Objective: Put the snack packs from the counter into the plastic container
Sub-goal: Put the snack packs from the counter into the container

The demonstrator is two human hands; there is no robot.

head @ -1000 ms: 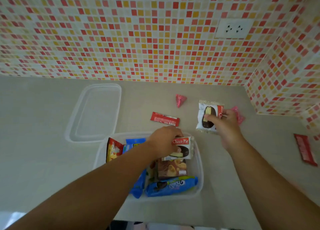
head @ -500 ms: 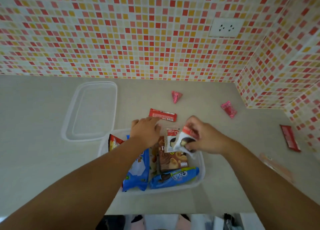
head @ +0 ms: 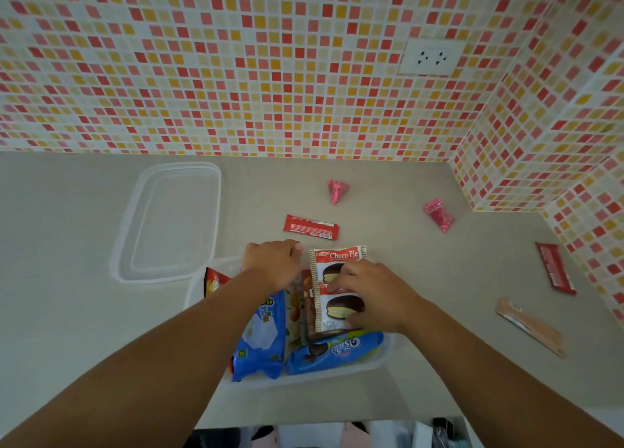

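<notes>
The clear plastic container point(head: 383, 363) stands at the counter's near edge. Inside lie a blue cookie pack point(head: 334, 349), a blue-and-white bag point(head: 263, 332), a red chip pack point(head: 214, 280) and a Choco Pie pack point(head: 337, 256) propped on the far rim. My right hand point(head: 371, 295) grips a second Choco Pie pack point(head: 341, 307) and lays it over the others. My left hand point(head: 273, 265) sits knuckles-up over the far rim, with its fingertips hidden. On the counter remain a red bar point(head: 310, 227), two pink packs point(head: 337, 191) point(head: 439, 214), another red bar point(head: 555, 268) and a tan stick pack point(head: 530, 326).
The container's clear lid point(head: 172, 221) lies upside up to the left of the container. Tiled walls close the back and the right corner, with a socket point(head: 430, 57) high on the back wall. The counter edge runs just below the container.
My right hand carried the Choco Pie pack from the counter into the container and now presses it down flat. My left hand let go of the first pack and drew back to the far rim.
</notes>
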